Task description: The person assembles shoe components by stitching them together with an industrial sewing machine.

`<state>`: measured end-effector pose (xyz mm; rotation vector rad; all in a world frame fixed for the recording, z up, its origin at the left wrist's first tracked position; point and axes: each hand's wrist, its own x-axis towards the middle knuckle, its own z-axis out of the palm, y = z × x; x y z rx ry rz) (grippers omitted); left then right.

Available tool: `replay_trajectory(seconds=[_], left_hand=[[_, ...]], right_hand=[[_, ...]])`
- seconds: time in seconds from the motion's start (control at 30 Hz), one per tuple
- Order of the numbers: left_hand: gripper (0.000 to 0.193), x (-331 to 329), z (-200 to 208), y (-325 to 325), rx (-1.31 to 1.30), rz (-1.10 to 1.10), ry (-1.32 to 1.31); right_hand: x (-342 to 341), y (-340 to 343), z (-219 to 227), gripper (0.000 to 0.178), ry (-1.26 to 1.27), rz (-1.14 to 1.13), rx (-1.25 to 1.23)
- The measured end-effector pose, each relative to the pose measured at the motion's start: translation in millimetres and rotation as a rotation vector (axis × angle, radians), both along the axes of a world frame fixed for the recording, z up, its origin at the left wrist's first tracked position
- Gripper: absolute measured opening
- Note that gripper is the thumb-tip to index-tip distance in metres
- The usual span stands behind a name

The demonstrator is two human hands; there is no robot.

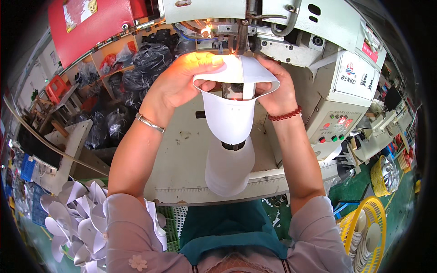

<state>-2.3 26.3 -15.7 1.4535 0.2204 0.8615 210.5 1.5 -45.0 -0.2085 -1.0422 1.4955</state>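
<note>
A white piece shaped like a shoe upper (230,116) is stretched between my two hands under the machine head. My left hand (180,79) pinches its left edge, thumb on top and fingers curled inside. My right hand (280,88) grips the right edge in the same way, its fingers partly hidden behind the white material. Inside the opening stands a metal post (233,92), and the far edge of the upper meets the needle area (235,48). Below hangs a second white, rounded piece (230,170), lying against the worktable (182,159); a dark part shows between the two.
A control box (334,127) with coloured buttons stands right of my right forearm. White pieces (82,214) are heaped at lower left. A yellow basket (380,227) of white pieces is at lower right. Black bags (148,63) fill shelves at back left.
</note>
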Motion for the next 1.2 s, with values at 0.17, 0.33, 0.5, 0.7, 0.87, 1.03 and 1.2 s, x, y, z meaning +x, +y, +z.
replay_trajectory(seconds=[0.17, 0.33, 0.5, 0.7, 0.87, 1.03, 1.2], left_hand=[[0.014, 1, -1, 1, -0.014, 0.002, -0.005], [0.013, 1, 1, -2, -0.007, -0.011, -0.009], [0.012, 1, -3, 3, 0.0, -0.01, -0.021], [0.014, 3, -2, 1, -0.049, 0.028, -0.023], [0.015, 4, -10, 12, -0.101, -0.068, -0.055], [0.015, 6, -16, 14, -0.167, -0.08, -0.074], [0.015, 4, -30, 15, -0.348, -0.042, -0.098]], right_hand=[[0, -2, -1, 0.013, 0.025, -0.015, -0.051], [2, 1, -3, 0.012, 0.038, 0.046, -0.042], [-1, -6, 0, 0.013, 0.029, 0.016, -0.057], [-2, -5, -1, 0.014, 0.04, 0.05, -0.068], [5, 6, -7, 0.024, 0.02, 0.088, -0.094], [16, 27, -24, 0.026, 0.034, 0.165, -0.108], [-14, -2, -15, 0.016, 0.038, -0.068, -0.249]])
